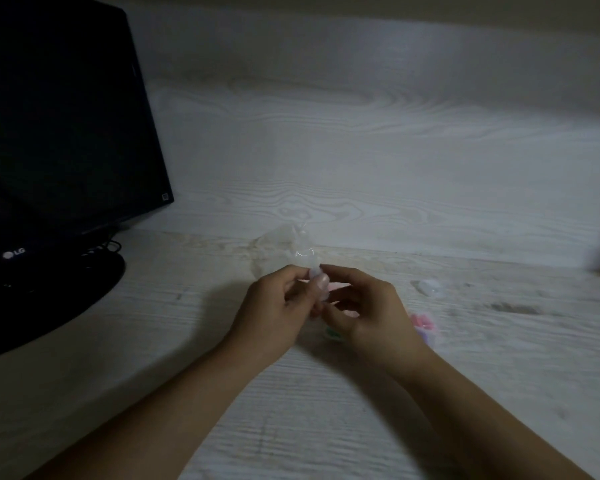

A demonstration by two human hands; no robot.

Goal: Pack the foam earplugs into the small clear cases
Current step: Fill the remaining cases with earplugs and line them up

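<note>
Now both hands meet over the pale wood-grain desk (430,393). Left hand (274,306) w/ fingers curled, pinching a small clear case (316,276) at its tips; right hand (368,310) also curled, fingertips on same case from the other side. Blurry, can't tell if case lid is up. Pink earplugs (421,322) lie just right of right hand; another clear case (430,288) near them. Crumpled plastic bag (284,247) behind hands. LG monitor (59,133) at left.

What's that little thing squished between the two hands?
In the head view, a small clear case sits between the left hand and the right hand; both pinch it above the table.
</note>
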